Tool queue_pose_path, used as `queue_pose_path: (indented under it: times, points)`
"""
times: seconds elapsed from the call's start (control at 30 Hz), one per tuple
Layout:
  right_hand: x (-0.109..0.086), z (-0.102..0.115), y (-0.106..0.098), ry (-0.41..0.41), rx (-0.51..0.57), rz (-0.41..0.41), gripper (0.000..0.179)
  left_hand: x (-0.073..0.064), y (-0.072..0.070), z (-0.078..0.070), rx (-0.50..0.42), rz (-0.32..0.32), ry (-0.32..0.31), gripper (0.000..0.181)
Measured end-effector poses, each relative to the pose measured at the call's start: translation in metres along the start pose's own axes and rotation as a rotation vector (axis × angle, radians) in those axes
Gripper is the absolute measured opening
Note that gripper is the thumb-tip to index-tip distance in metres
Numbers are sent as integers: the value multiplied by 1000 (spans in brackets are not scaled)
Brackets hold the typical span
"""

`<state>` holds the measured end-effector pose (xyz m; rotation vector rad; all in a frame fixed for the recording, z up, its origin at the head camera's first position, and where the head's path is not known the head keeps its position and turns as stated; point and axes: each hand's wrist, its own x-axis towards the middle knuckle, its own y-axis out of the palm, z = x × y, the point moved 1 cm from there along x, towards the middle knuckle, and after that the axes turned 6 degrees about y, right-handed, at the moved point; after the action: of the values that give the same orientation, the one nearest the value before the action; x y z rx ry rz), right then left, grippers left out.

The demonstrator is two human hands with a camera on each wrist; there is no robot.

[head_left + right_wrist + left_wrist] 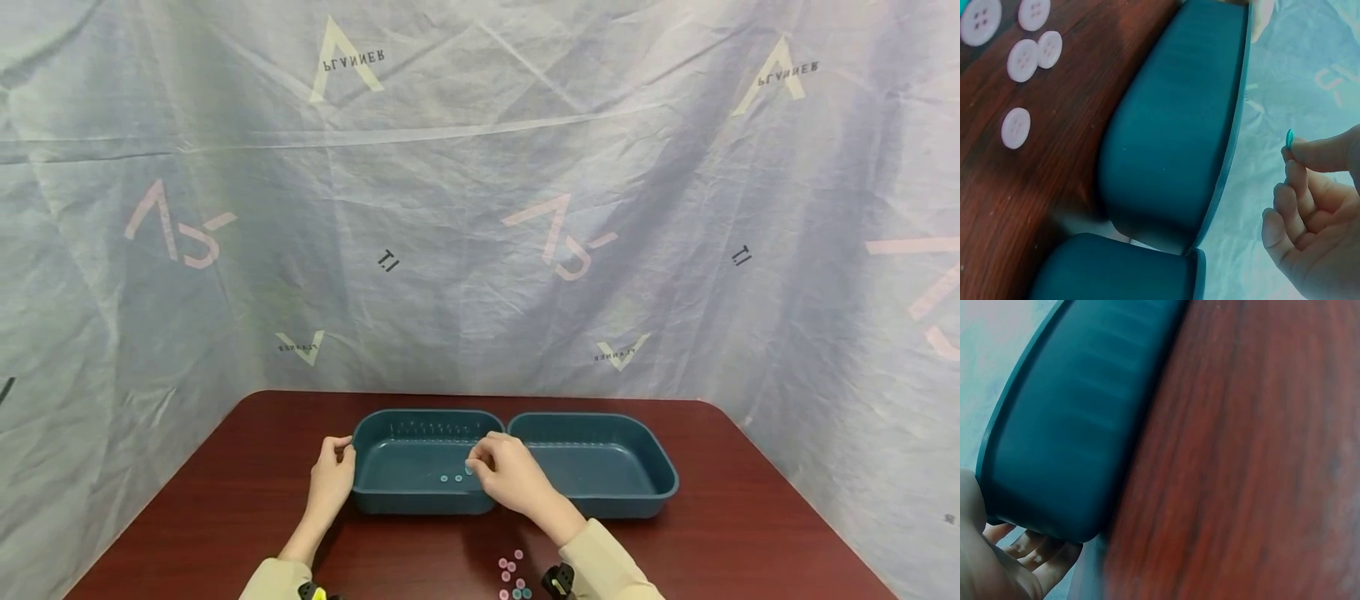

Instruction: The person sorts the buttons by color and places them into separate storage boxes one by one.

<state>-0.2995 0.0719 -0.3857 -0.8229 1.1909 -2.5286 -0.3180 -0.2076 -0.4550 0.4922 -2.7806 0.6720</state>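
My right hand (513, 473) is above the right part of the left blue-green tray (420, 502). Between thumb and forefinger it pinches a small turquoise button (1289, 139), apart from the tray. Two similar buttons (458, 478) lie on that tray's floor. At the tray's left end, my left hand (333, 475) grips the wall, the thumb near the rim and the other fingers against the outside, as the left wrist view shows; the fingertips are partly hidden. Several pink buttons (512, 567) lie on the table near its front, with turquoise buttons (517, 593) among them.
A second blue-green tray (630, 506) stands right beside the first on the dark red wooden table (750, 517). Behind the table hangs a pale printed sheet (465, 208). No buttons show in the visible part of the right tray.
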Motion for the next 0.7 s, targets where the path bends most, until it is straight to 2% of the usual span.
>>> queue_pose_path:
  times: [0.7]
  points:
    - [21, -16, 21, 37, -49, -7, 10, 0, 3, 3, 5, -24, 8, 32]
